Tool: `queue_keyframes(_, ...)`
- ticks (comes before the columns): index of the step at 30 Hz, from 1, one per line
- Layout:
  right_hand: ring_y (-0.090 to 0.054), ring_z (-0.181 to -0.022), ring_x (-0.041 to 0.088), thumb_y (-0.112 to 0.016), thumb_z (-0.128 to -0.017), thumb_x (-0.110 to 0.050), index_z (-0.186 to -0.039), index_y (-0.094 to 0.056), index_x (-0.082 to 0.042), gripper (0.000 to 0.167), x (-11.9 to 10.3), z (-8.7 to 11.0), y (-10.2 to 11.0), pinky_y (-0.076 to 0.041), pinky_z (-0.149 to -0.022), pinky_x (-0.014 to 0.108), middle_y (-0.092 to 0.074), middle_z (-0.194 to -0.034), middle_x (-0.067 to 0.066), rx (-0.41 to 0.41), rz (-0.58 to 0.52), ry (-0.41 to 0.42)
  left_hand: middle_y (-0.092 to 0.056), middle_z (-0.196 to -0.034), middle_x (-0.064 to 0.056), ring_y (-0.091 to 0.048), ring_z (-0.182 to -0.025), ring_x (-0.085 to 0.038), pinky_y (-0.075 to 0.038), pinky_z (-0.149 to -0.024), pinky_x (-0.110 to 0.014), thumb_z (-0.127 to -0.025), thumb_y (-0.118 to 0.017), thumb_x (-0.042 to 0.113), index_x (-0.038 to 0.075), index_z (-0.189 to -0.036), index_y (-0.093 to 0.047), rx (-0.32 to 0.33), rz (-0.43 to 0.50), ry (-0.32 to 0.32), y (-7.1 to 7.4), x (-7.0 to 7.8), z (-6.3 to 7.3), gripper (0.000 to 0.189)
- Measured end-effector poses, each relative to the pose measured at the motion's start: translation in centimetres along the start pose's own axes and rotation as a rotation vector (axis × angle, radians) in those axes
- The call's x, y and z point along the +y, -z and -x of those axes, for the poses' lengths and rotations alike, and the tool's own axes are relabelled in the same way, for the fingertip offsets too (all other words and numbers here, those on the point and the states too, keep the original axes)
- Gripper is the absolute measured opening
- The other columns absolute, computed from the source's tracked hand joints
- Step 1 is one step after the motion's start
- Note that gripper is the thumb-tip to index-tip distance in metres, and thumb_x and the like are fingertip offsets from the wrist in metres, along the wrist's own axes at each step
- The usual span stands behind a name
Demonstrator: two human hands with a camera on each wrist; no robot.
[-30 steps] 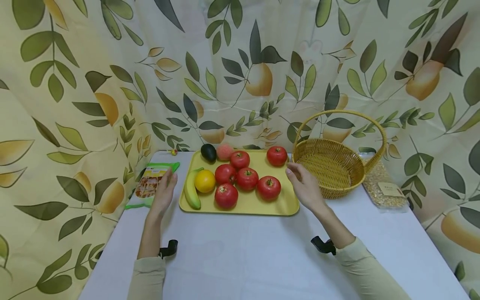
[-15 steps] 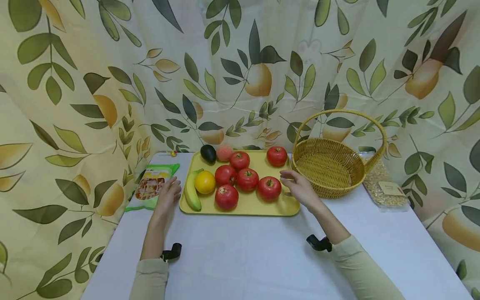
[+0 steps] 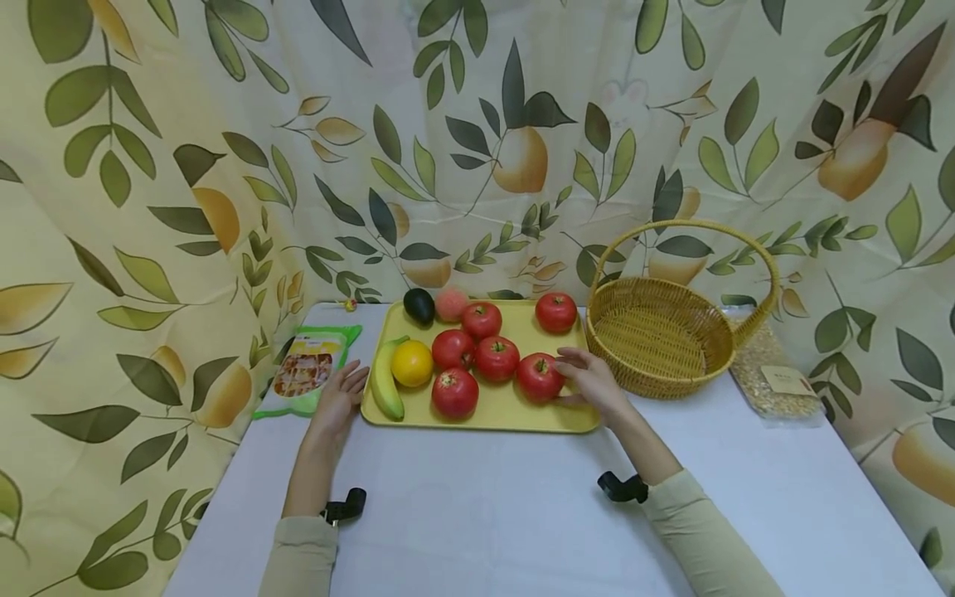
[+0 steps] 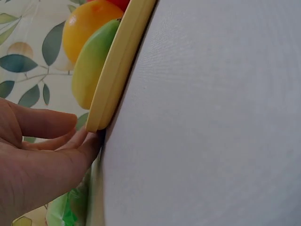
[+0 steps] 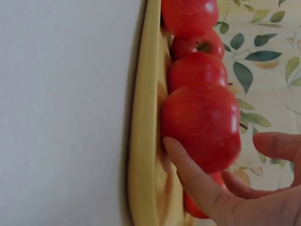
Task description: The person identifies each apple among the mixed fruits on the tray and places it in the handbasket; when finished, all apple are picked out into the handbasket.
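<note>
My right hand (image 3: 595, 383) reaches over the right part of the yellow tray (image 3: 515, 419), its fingers spread about a red apple (image 3: 540, 378). In the right wrist view a straight digit touches the side of that apple (image 5: 202, 125); the other fingers stand apart from it. My left hand (image 3: 339, 402) is at the tray's left edge. In the left wrist view its fingertips touch the tray corner (image 4: 98, 120) from beside and below, with the thumb a little off it. On the tray lie a banana (image 3: 385, 381), an orange (image 3: 412, 363), a pomegranate (image 3: 455, 393) and several other apples (image 3: 496, 358).
An avocado (image 3: 419, 307) and a peach (image 3: 451, 304) lie at the tray's back left. The handled wicker basket (image 3: 660, 336) stands right of the tray, beside a bag of grains (image 3: 776, 381). A green food packet (image 3: 306, 371) lies at left on the white tablecloth (image 3: 477, 506).
My right hand has moved left and down from near the basket to the front right apple. The left hand has shifted slightly right, from over the packet to the tray's edge.
</note>
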State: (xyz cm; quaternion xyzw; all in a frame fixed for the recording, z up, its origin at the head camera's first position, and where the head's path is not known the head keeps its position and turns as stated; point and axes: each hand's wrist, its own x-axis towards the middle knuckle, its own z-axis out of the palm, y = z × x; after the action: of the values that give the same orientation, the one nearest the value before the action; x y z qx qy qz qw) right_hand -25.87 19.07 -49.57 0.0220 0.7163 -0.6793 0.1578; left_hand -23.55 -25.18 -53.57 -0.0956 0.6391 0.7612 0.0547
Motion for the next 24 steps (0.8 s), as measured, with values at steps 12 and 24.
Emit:
queue_keyframes(12, -0.041, -0.144, 0.033, -0.066, -0.099, -0.024, -0.158, -0.038, -0.003, 0.069, 2.8, -2.4, 0.6, -0.062, -0.090, 0.052, -0.040, -0.156, 0.018, 0.027, -0.136, -0.094, -0.022, -0.170, -0.023, -0.021, -0.158, -0.033, -0.020, -0.129, -0.040, -0.093, -0.028, -0.026, -0.002, -0.166, -0.008, -0.007, 0.056, 0.032, 0.4, -0.4, -0.2, 0.079)
queue_keyframes(24, -0.049, -0.137, 0.030, -0.065, -0.103, -0.018, -0.155, -0.042, -0.002, 0.059, 1.2, -0.6, -0.2, -0.057, -0.096, 0.058, -0.047, -0.151, 0.019, 0.068, -0.174, -0.098, -0.023, -0.169, -0.023, -0.022, -0.157, -0.032, -0.020, -0.129, -0.039, -0.092, -0.030, -0.027, -0.004, -0.165, -0.011, -0.004, 0.034, 0.026, 0.3, -0.7, -0.3, 0.079)
